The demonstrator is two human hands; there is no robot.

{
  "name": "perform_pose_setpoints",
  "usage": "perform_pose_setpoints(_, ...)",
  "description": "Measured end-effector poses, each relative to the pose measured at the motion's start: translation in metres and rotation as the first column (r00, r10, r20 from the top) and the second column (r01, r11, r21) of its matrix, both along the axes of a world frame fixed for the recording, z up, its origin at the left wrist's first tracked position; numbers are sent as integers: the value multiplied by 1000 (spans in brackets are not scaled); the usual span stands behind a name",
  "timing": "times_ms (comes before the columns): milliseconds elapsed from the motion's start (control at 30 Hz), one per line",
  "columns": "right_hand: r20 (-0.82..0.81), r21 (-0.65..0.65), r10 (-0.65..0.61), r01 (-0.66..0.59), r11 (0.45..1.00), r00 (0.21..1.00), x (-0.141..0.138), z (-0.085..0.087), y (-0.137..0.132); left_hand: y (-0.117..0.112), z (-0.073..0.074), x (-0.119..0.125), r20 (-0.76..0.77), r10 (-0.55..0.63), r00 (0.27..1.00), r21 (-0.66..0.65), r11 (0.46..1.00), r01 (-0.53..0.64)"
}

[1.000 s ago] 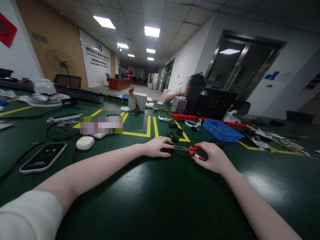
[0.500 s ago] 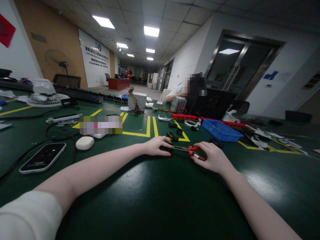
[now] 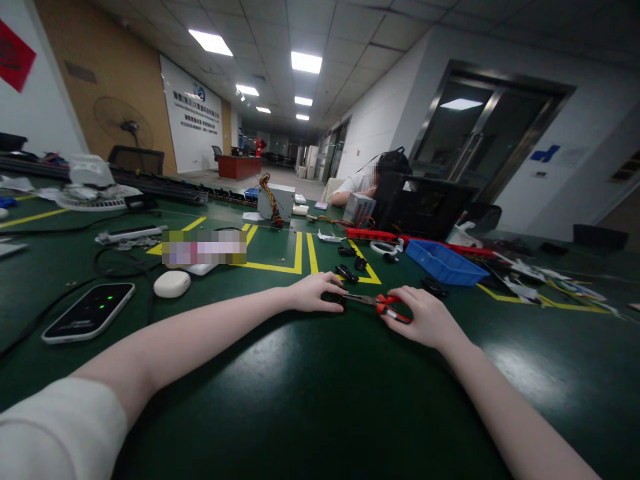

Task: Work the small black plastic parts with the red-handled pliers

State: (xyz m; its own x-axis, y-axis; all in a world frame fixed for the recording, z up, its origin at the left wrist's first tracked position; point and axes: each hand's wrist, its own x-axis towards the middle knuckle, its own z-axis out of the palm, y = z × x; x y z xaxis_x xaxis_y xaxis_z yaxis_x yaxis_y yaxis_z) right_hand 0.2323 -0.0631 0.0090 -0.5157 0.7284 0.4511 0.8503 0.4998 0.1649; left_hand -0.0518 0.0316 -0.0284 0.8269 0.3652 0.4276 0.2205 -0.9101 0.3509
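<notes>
My right hand (image 3: 423,313) is wrapped round the red handles of long-nose pliers (image 3: 383,305). Their slim metal jaws point left and reach the fingertips of my left hand (image 3: 315,293). Between the thumb and fingers of that hand is a small dark piece, mostly hidden, which the plier tips seem to touch. Just beyond the hands lie several small black parts (image 3: 346,272) on the green table (image 3: 310,400).
Right of the black parts stands a blue tray (image 3: 445,263), with loose cables and scraps beyond. At left lie a white-edged device (image 3: 90,313), a cream case (image 3: 172,284) and black cable. Behind are a power supply box (image 3: 283,203) and a seated person (image 3: 353,187).
The view has shifted very slightly. Both hands hold nearly the same pose, with the pliers still at my left fingertips.
</notes>
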Motion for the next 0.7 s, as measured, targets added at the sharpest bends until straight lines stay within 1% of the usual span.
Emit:
perform_pose_setpoints(233,92,-5,-32,32,999,995,-6,4,-2,-3,1,0,15,25,1000,-26,999,-25)
perform_pose_setpoints(400,142,13,-47,46,999,989,-7,5,-1,-5,2,0,-5,37,999,12,999,-37)
perform_pose_setpoints(567,156,50,-20,12,999,988,-5,5,-1,-7,4,0,-4,42,999,22,999,-42)
perform_pose_setpoints(700,155,32,-21,16,999,988,-4,4,-1,-9,4,-1,-9,44,999,44,998,-44)
